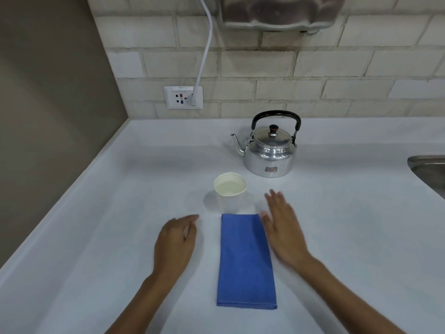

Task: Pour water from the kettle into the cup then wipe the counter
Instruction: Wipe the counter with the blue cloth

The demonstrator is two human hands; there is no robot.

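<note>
The left hand hovers loosely curled and empty, left of the folded blue cloth. The right hand, open and flat, sits at the cloth's right edge. The cup, holding water, stands just beyond the cloth. The kettle sits upright farther back on the counter, toward its rear edge.

The wall socket bears a small label, its characters too blurred to read.
</note>
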